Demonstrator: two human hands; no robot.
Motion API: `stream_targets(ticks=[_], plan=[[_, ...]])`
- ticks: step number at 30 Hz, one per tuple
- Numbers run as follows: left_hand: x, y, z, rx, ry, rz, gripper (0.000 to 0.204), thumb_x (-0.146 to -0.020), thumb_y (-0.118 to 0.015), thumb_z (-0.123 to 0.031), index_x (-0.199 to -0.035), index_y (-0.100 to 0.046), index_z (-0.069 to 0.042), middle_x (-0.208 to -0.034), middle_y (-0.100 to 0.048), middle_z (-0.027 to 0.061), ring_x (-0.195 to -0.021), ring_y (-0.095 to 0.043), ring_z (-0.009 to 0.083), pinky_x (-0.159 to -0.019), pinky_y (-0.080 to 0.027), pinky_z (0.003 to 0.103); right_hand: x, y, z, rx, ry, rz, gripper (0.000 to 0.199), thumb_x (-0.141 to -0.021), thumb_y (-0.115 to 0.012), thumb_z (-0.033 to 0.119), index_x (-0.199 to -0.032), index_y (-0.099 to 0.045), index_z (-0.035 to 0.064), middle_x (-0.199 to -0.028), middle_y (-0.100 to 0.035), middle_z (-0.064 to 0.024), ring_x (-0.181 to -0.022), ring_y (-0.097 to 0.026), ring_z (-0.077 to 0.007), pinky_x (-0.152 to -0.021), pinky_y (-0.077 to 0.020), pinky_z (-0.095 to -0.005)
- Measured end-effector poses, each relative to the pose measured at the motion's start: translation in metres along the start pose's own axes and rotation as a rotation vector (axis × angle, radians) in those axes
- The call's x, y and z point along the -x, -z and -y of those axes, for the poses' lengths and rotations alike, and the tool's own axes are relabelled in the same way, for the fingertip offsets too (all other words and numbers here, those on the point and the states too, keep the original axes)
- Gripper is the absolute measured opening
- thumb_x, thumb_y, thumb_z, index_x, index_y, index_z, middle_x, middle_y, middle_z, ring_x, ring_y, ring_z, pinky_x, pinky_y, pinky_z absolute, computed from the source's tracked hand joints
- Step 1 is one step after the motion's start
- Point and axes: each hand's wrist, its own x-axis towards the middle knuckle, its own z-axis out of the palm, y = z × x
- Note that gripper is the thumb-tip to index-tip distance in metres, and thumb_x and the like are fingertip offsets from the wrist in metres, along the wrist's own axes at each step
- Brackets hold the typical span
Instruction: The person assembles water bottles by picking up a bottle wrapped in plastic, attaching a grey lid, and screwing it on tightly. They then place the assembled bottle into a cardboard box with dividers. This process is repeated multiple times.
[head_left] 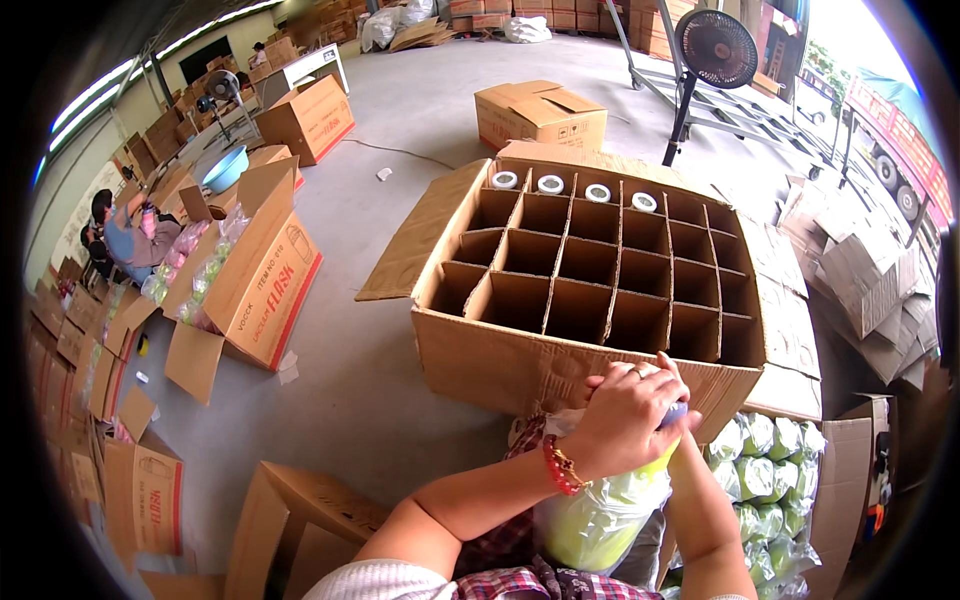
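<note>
A tall yellow-green bottle in a clear plastic bag [605, 520] is at the person's lap, between the arms and just in front of a big brown cardboard box with dividers [590, 375]. The left hand [625, 415] bends over the bottle's round purple-blue lid [675, 413] and grips the top. The right hand [688, 450] is at the bottle's neck, mostly hidden, so I cannot tell how its fingers are. Four round white lids [550, 185] show in the big box's back row. Green bottles in clear bags [770, 470] lie in rows to the right. On the left, an open brown box with a red stripe [275, 295] has big red letters and smaller black ones. A smaller brown box [150, 495] below it has red letters and a line drawing of a bottle.
</note>
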Motion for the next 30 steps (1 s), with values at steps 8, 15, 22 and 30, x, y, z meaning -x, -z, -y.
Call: stream_targets(ticks=[8, 15, 22, 30], plan=[[0.055, -0.016, 0.096, 1.474, 0.241, 0.004, 0.021, -0.102, -0.048, -0.024, -0.11, -0.06, -0.009, -0.111, -0.062, 0.0071, -0.122, -0.05, 0.0259, -0.107, -0.036, 0.041, 0.028, -0.044, 0.107, 1.441, -0.463, 0.018, 0.068, -0.096, -0.043, 0.055, -0.123, -0.057, -0.0066, -0.115, -0.066, -0.0163, -0.109, -0.062, -0.025, -0.091, -0.0473, -0.0347], [0.001, 0.003, 0.004, 0.091, 0.007, -0.004, 0.028, -0.091, -0.065, -0.031, -0.105, -0.059, -0.007, -0.105, -0.064, 0.0128, -0.102, -0.061, 0.0244, -0.096, -0.042, 0.039, 0.002, 0.045, 0.02, -0.168, -0.503, -0.105, 0.062, -0.097, -0.038, 0.051, -0.116, -0.059, -0.0044, -0.11, -0.064, -0.0177, -0.104, -0.06, -0.0288, -0.096, -0.0459, -0.0388], [0.039, 0.0, 0.079, 1.206, 0.168, 0.076, 0.021, -0.097, -0.056, -0.03, -0.101, -0.063, -0.01, -0.12, -0.061, 0.0121, -0.127, -0.047, 0.0286, -0.109, -0.031, 0.046, 0.026, -0.01, 0.08, 0.787, -0.504, -0.176, 0.061, -0.098, -0.039, 0.049, -0.12, -0.058, -0.005, -0.114, -0.064, -0.018, -0.105, -0.061, -0.0285, -0.095, -0.0449, -0.0403], [0.014, 0.013, 0.041, 0.674, 0.088, 0.134, 0.03, -0.095, -0.057, -0.037, -0.107, -0.06, -0.01, -0.121, -0.058, 0.0138, -0.122, -0.049, 0.0276, -0.104, -0.033, 0.044, 0.003, 0.058, 0.053, 0.221, -0.598, -0.395, 0.06, -0.097, -0.042, 0.052, -0.11, -0.063, -0.0037, -0.104, -0.068, -0.0166, -0.096, -0.065, -0.0255, -0.089, -0.05, -0.0366]])
